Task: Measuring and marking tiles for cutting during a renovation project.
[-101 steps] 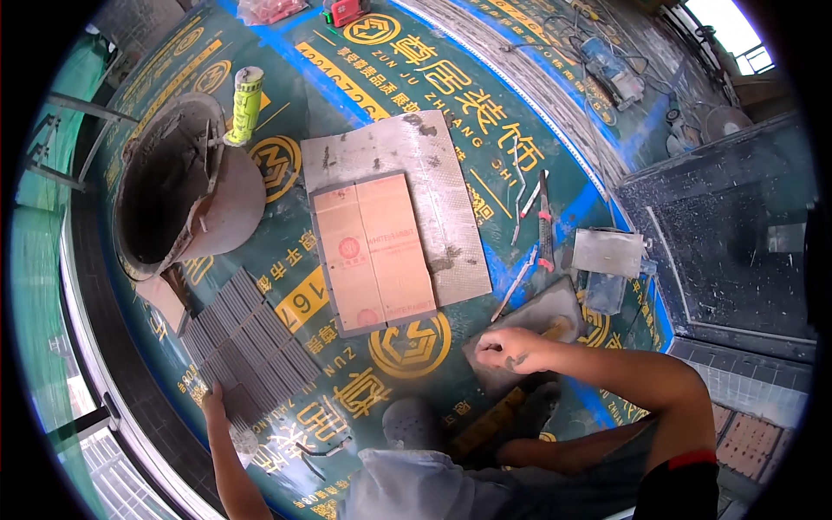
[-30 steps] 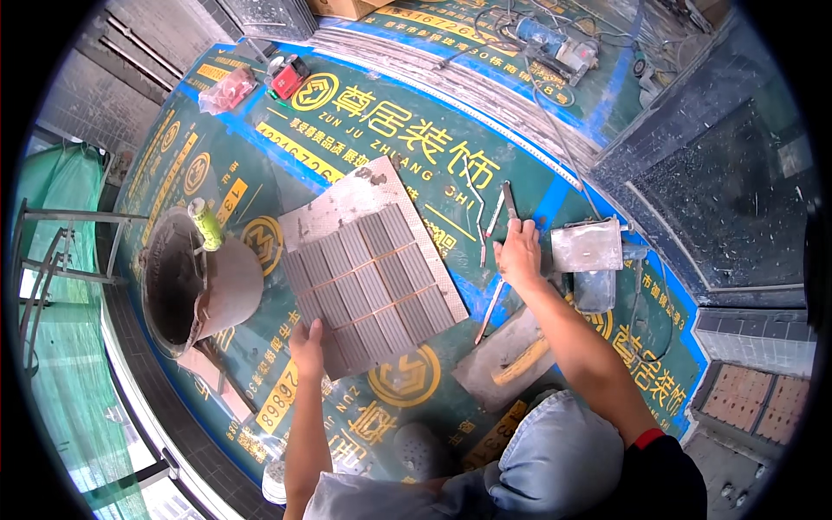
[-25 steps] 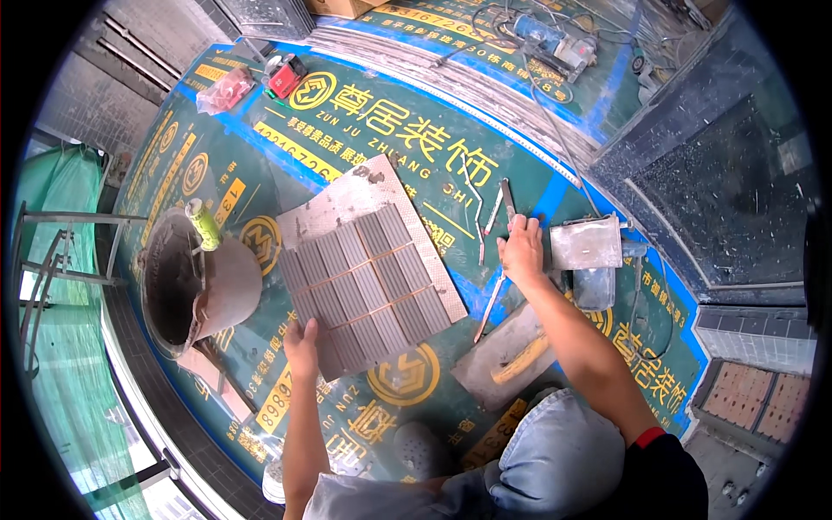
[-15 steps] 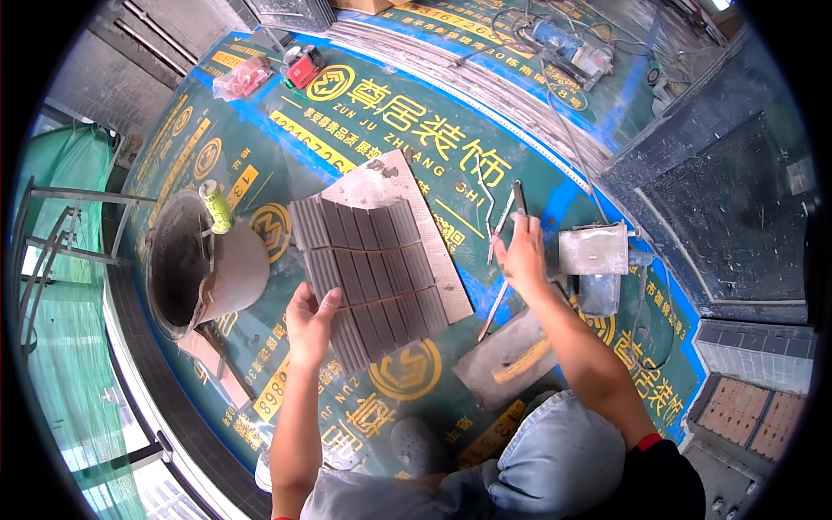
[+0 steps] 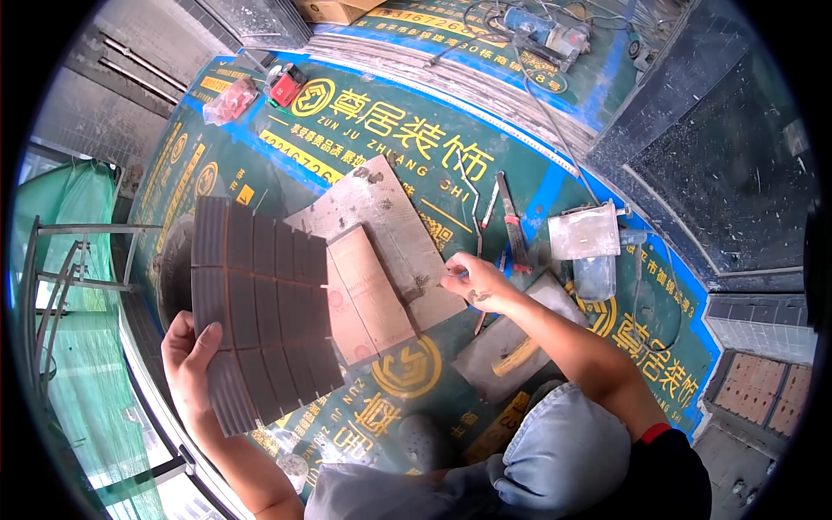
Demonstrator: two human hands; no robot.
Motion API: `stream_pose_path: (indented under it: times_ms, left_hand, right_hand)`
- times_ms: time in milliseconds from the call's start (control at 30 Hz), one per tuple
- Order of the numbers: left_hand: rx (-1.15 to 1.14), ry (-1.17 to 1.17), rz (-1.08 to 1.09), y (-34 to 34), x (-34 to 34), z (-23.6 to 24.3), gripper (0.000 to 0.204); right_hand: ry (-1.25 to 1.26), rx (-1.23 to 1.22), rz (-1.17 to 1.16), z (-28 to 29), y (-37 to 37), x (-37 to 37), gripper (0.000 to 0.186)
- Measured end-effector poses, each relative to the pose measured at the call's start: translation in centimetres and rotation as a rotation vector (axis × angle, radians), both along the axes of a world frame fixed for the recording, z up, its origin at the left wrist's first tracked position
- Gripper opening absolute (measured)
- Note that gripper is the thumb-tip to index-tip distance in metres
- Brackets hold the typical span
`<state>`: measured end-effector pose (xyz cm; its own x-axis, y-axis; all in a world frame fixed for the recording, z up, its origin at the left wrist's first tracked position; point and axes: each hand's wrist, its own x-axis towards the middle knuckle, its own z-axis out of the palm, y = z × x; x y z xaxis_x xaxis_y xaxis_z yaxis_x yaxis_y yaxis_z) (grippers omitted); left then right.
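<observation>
Hiding bucket point(image 5: 173, 269) — tile sheet point(image 5: 260, 312) in left hand point(image 5: 192, 360).

- The dark grooved tile sheet point(image 5: 260, 308) that my left hand point(image 5: 192, 360) lifts hides most of the grey round bucket point(image 5: 173, 269) behind it; I cannot see into it.
- That sheet also covers the left edge of the reddish-brown flat board point(image 5: 368, 295).
- My right hand point(image 5: 475, 284) pinches something too small for me to make out.
- The grey trowel blade point(image 5: 507, 351) is partly covered by my right forearm.
- My blue denim knee point(image 5: 555, 451) runs off the lower edge.
</observation>
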<state>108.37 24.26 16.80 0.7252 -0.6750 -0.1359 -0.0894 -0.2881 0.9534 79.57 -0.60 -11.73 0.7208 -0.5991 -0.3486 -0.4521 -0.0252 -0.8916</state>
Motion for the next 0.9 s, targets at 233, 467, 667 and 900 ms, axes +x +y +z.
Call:
stream_pose_path:
  times_ms: [233, 467, 667, 900]
  left_hand:
    - [0.516, -0.577, -0.066, -4.2, -1.8, -9.0, 0.012]
    - [0.740, -0.618, -0.274, -14.1, -8.6, -27.0, 0.030]
    - [0.694, -0.573, -0.242, -15.2, -10.9, -31.5, 0.037]
    - [0.715, -0.582, -0.326, -14.2, -11.6, -30.6, 0.042]
  right_hand:
    - [0.034, 0.007, -0.097, -1.1, -2.9, -3.2, 0.052]
    - [0.143, -0.363, -0.194, -1.8, -4.2, -6.0, 0.048]
    - [0.479, -0.623, -0.165, -4.0, -5.4, -6.2, 0.062]
    - [0.435, -0.733, -0.238, -6.1, -6.2, -5.6, 0.059]
